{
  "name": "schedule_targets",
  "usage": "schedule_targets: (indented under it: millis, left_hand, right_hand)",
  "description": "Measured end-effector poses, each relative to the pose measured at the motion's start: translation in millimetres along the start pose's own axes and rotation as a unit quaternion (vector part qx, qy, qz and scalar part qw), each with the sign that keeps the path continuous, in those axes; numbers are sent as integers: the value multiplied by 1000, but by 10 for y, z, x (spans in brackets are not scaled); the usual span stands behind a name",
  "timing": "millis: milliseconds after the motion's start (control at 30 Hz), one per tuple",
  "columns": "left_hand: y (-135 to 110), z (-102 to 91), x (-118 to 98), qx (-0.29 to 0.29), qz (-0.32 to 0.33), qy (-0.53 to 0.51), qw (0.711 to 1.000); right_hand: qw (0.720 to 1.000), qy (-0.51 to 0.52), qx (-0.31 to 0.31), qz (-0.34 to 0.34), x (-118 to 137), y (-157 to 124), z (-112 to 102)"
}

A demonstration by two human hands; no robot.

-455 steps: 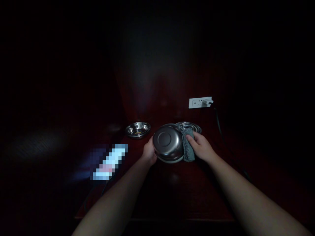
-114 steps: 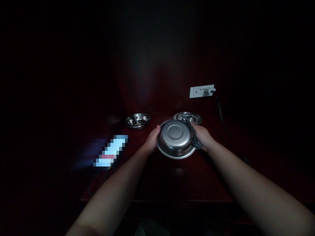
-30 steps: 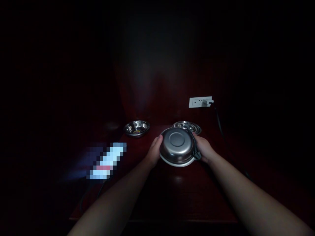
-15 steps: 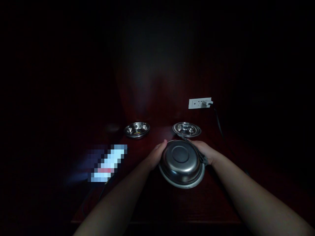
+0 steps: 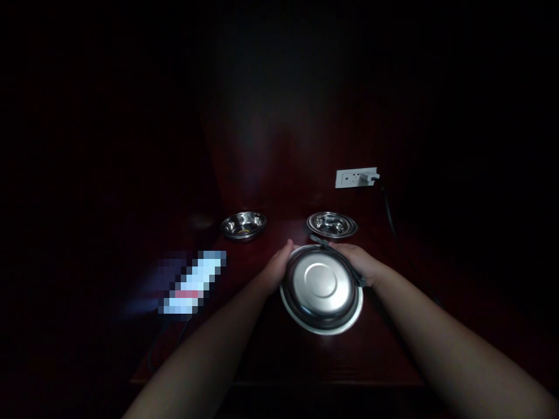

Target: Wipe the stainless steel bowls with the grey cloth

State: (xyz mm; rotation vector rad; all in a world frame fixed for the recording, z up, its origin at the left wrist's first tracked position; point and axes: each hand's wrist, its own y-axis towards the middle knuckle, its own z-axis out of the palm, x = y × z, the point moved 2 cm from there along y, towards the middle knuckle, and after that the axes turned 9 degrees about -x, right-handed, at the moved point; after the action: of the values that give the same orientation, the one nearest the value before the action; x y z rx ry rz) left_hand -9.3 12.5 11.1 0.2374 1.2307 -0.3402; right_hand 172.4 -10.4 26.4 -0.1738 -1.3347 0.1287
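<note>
A shiny steel bowl [image 5: 321, 280] is tilted with its underside toward me, above the dark red table. My left hand [image 5: 278, 267] grips its left rim, the thumb pointing up along the edge. On the opposite side my right hand [image 5: 360, 262] is closed at the upper right rim; most of its fingers are hidden. Between that hand and the bowl lies a dark grey, speckled, cloth-like strip [image 5: 338, 254], its exact kind unclear. Beyond the hands stand two groups of steel bowls: the left bowls [image 5: 243, 224], with something yellow inside, and the nested right bowls [image 5: 332, 224].
A lit, pixelated screen [image 5: 194, 285] lies on the table [image 5: 340, 364] at the left, with a thin cable near it. On the back wall is a white socket [image 5: 356, 177] with a plug and a dark cord [image 5: 388, 212]. The surroundings are very dark.
The held bowl has tipped slightly, its base now turned more toward me and catching more light. The dark strip's end shows a little further left. Both hands keep their grip.
</note>
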Motion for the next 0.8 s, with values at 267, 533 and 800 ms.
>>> schedule_targets:
  millis: [267, 533, 800]
  left_hand:
    - [166, -183, 88, -132, 28, -61, 989]
    - [100, -146, 119, -120, -63, -20, 991]
    - [112, -148, 168, -125, -58, -1, 991]
  right_hand:
    - [988, 84, -103, -79, -3, 86, -40]
    - [940, 191, -234, -160, 16, 200, -127]
    - [926, 201, -279, -155, 36, 150, -100]
